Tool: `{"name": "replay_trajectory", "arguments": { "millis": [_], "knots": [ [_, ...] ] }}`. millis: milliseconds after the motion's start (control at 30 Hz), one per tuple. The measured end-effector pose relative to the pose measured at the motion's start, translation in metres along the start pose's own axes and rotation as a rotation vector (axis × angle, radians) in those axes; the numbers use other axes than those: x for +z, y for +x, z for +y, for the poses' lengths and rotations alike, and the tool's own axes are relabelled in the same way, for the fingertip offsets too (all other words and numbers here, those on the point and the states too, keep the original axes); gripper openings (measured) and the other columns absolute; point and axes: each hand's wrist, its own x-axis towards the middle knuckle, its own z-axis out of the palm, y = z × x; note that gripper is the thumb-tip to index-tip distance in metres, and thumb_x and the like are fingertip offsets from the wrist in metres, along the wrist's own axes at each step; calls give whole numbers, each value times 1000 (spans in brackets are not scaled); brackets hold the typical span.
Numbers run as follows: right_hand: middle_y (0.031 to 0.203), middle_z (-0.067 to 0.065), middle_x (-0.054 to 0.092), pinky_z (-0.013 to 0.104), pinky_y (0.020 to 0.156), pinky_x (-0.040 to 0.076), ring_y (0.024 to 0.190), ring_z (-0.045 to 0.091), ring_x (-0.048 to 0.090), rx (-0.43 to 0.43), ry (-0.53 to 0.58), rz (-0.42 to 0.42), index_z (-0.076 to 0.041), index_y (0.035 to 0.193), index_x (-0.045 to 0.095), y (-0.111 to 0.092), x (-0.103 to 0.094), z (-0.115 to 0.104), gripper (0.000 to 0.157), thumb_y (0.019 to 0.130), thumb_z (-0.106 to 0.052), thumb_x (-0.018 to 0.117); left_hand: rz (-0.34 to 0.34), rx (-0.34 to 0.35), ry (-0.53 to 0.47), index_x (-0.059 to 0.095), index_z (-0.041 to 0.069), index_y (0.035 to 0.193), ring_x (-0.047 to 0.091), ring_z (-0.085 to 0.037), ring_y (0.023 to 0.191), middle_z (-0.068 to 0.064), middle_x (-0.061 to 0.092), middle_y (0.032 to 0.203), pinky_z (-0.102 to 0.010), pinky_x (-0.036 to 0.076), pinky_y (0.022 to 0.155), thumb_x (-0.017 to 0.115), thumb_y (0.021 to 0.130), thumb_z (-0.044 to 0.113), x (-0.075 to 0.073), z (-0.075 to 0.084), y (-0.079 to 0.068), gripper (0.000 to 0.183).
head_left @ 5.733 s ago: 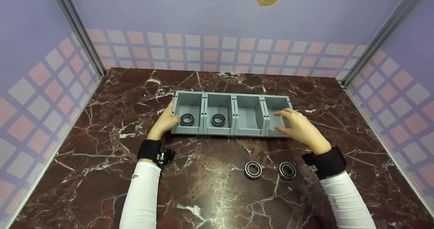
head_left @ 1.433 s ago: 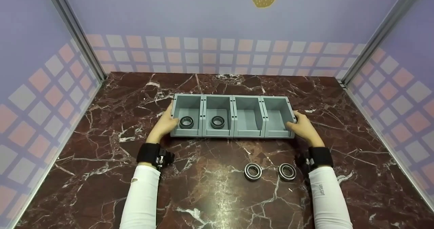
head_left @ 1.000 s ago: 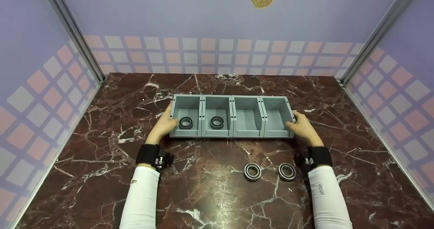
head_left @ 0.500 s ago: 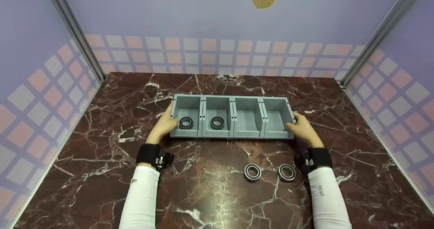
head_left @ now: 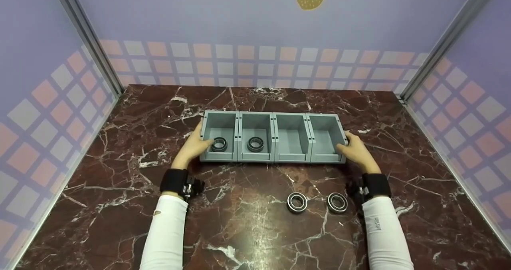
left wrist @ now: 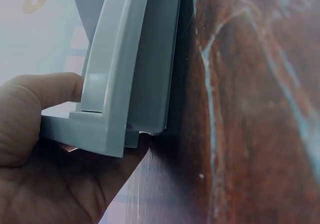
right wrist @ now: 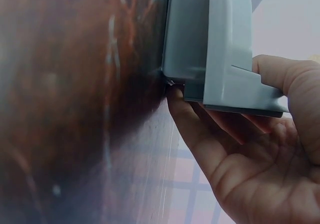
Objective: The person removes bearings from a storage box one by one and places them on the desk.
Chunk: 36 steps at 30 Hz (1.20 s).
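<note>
A row of joined grey plastic storage bins (head_left: 292, 157) sits on the table in the head view. One ball bearing (head_left: 218, 149) lies in the leftmost bin, and another bearing (head_left: 255, 150) in the bin beside it. My left hand (head_left: 193, 145) grips the row's left end wall, thumb over the rim and fingers outside. At the opposite end, my right hand (head_left: 357, 149) holds the outer wall the same way. Both wrist views show a thumb on the bin's (left wrist: 100, 79) inner side and fingers low along its outside.
Two more bearings (head_left: 297, 210) (head_left: 337, 210) lie on the dark red marbled table (head_left: 239, 230), in front of the bins towards the right. Purple panels (head_left: 255, 26) with a tile pattern enclose the table at the back and both sides.
Since the oldest frame, my right hand has moved from over the rightmost bin to grip its outer wall. Over the last second, hands and bins stay practically still.
</note>
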Motion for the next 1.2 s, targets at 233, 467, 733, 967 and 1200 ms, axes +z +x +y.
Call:
{"name": "replay_trajectory", "arguments": {
  "millis": [233,467,733,967,1200],
  "knots": [
    [127,34,64,18,82,47,101,19,61,0,-4,-6,14,138,52,0,-2,0,50,91,0,56,-14,2,-32,-4,0,164,18,-46,157,-29,8,170,-55,17,131,60,97,13,-1,1,0,94],
    [130,35,63,17,82,47,105,25,63,8,1,-18,14,141,50,-1,-2,-2,52,91,-1,55,-23,-8,-2,-6,4,165,10,-46,159,-25,1,172,-57,13,132,65,97,21,-2,4,-3,100],
    [129,36,62,13,79,46,102,21,62,13,4,-12,14,141,50,0,-1,-3,51,91,1,54,-4,11,42,-5,3,165,11,-46,159,-25,3,172,-56,14,132,71,94,28,-4,5,-5,106],
    [135,35,60,18,85,46,115,36,60,18,7,-22,13,144,48,-1,-1,-5,53,92,0,54,25,2,72,-4,8,166,12,-46,159,-24,5,173,-61,16,130,74,93,31,-5,13,-9,109],
    [132,35,62,15,82,45,107,26,62,16,3,-15,14,141,50,-1,-1,-4,52,92,0,54,54,28,141,-2,8,166,16,-45,159,-24,8,172,-61,17,129,76,91,31,-7,23,-11,111]
  ]
}}
